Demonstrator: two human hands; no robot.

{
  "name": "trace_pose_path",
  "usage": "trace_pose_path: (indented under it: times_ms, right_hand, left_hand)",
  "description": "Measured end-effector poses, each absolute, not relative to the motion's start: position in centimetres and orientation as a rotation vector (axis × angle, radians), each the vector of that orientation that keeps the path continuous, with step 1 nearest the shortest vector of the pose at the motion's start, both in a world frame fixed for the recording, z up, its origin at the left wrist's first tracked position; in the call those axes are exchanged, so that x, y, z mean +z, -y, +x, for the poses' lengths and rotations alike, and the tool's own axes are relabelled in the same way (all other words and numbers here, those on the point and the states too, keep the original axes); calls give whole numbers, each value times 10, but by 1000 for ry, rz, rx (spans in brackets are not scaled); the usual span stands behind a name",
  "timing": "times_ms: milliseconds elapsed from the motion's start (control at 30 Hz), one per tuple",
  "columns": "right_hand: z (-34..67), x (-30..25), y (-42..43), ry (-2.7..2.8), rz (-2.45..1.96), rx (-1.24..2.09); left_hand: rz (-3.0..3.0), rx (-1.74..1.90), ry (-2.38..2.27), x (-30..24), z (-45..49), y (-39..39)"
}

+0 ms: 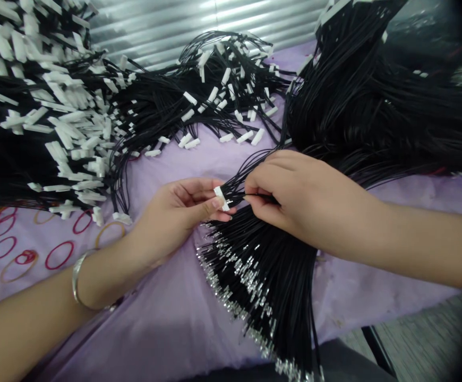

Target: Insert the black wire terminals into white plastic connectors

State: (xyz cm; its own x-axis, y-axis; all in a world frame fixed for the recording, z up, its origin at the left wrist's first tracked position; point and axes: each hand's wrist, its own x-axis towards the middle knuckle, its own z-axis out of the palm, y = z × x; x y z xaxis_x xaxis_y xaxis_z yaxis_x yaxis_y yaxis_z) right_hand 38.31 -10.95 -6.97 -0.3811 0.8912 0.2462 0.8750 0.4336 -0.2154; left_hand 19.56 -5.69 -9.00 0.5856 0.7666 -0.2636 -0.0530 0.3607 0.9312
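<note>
My left hand [193, 204] pinches a small white connector housing [222, 198] between thumb and fingers. Several black wires run out of the housing's right side. Just right of it, my right hand [287, 188] is closed, thumb against forefinger, on a thin black wire [248, 196] whose end points at the housing. Whether that wire's tip is inside the housing, I cannot tell. Below both hands a thick fan of loose black wires [279, 265] lies with bare silver terminals [250, 281] at the ends.
Finished-looking bundles with white connectors [67, 127] heap up at the left, and more connectors [223, 95] lie at the back. Black wires [354, 106] pile up at the right. Red and yellow rubber bands [59, 255] lie on the purple cloth [155, 313]. Corrugated metal [215, 16] stands behind.
</note>
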Motion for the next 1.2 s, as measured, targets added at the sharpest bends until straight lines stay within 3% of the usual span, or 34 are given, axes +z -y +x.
trace_pose_path:
  times_ms: [267, 467, 900, 1200]
  right_hand:
    - [388, -65, 105, 2311, -1503, 377]
    - [386, -74, 104, 2278, -1444, 227]
    - [381, -73, 103, 2219, -1503, 403]
    - [372, -81, 102, 2234, -1554, 334]
  left_hand:
    - [1056, 607, -820, -88, 196, 57]
    - [1073, 631, -828, -92, 196, 56]
    - [1088, 604, -786, -92, 196, 56]
    - [1137, 624, -865, -97, 195, 56]
